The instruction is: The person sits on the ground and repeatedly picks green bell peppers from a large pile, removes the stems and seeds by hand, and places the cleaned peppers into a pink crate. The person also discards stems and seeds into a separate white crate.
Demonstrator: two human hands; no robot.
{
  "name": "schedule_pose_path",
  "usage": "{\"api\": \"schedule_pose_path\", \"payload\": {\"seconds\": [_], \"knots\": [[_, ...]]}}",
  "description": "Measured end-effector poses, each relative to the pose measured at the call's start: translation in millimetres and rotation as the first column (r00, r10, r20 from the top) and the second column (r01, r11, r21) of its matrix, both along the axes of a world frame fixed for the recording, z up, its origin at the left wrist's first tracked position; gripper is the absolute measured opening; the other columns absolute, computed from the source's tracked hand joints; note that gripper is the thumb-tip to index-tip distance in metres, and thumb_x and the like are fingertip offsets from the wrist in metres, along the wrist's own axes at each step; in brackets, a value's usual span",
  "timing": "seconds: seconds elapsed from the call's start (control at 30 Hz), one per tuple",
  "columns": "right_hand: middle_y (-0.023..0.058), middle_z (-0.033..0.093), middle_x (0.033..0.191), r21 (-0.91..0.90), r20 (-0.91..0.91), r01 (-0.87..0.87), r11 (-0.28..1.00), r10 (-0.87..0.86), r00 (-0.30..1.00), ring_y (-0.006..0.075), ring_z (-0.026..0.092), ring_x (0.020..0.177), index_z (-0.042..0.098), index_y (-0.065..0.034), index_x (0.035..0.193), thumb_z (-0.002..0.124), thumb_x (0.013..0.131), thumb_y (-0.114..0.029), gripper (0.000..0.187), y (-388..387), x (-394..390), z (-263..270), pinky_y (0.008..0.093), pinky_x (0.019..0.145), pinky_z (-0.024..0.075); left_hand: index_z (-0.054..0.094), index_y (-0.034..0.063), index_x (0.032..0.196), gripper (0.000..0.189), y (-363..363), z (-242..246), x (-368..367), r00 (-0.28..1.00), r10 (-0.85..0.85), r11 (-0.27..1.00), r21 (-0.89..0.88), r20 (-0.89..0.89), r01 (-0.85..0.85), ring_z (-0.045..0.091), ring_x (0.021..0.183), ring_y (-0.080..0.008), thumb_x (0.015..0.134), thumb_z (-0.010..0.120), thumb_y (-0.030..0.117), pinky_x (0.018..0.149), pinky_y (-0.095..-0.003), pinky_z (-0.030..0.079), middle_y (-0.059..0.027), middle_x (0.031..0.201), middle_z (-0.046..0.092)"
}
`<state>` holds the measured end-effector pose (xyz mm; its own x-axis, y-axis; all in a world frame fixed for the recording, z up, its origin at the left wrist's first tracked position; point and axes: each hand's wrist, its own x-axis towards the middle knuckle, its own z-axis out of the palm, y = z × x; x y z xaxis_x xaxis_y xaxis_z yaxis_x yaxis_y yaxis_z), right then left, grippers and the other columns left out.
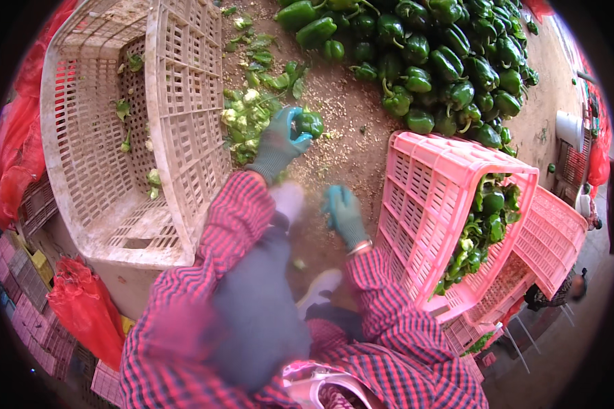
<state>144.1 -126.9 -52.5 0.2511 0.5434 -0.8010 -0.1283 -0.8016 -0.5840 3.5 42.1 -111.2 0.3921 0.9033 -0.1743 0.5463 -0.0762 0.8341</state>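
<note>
My left hand [279,143], in a teal-coated work glove, holds one green bell pepper [309,124] between thumb and fingers. It is over the ground, beside pepper seeds, torn leaves and pale pepper cores [248,115]. My right hand [345,214], gloved the same way, is slightly blurred over the bare ground between my shoe and the pink crate. Its palm side is hidden, and no object shows in it. A large pile of whole green bell peppers [430,66] lies ahead to the right.
At left, a dirty white plastic crate [176,102] holds a few scraps. A tilted pink crate [414,204] at right contains green pepper pieces [483,225]. More pink crates [552,230] stand behind it. Red mesh bags [84,312] are at far left. A person [555,294] is at far right.
</note>
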Motion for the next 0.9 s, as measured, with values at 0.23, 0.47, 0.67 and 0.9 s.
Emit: {"api": "schedule_pose_path", "payload": {"seconds": [0.23,0.47,0.67,0.9], "knots": [[0.0085,0.068,0.104,0.235,-0.035,0.184,0.954,-0.181,0.983,0.0076,0.058,0.058,0.048,0.0006,0.151,0.064,0.104,-0.02,0.054,52.4,23.9,28.8,0.0231,0.044,0.0452,0.062,0.0031,0.131,0.057,-26.4,53.6,8.6,0.903,-0.328,0.942,0.021,0.279,0.335,0.068,0.103,-0.0373,0.079,0.082,0.017,0.092,-0.0432,0.056,-0.0207,0.114,0.067],[0.0092,0.068,0.088,0.135,-0.632,0.316,0.939,-0.164,0.757,0.0078,0.048,0.046,0.048,-0.0008,0.151,0.058,0.104,-0.026,0.055,37.6,40.6,45.0,0.0277,0.044,0.0446,0.061,0.0008,0.131,0.041,-29.2,41.9,-13.0,0.805,0.115,0.826,-0.506,0.583,0.249,0.073,0.088,-0.0214,0.104,0.058,0.031,0.078,-0.034,0.061,-0.0165,0.113,0.071],[0.0075,0.066,0.083,0.0,-0.829,0.512,0.859,-0.286,0.48,0.009,0.044,0.046,0.062,-0.0046,0.129,0.045,0.109,-0.042,0.046,31.9,40.4,47.5,0.0307,0.049,0.0453,0.061,0.0024,0.131,0.037,-18.9,65.9,-17.5,0.723,0.455,0.61,-0.773,0.52,0.173,0.07,0.102,-0.019,0.097,0.068,0.014,0.088,-0.0365,0.062,-0.0098,0.121,0.066],[0.0062,0.063,0.08,0.147,-0.44,0.175,0.973,-0.095,0.893,0.0112,0.05,0.051,0.061,-0.004,0.113,0.062,0.102,-0.036,0.034,26.0,30.6,80.2,0.0284,0.05,0.0485,0.068,0.0154,0.127,0.052,-30.9,110.3,8.0,0.888,-0.405,0.913,0.147,0.22,0.38,0.073,0.099,-0.0223,0.082,0.089,0.028,0.08,-0.0353,0.061,-0.0068,0.116,0.066]]}}
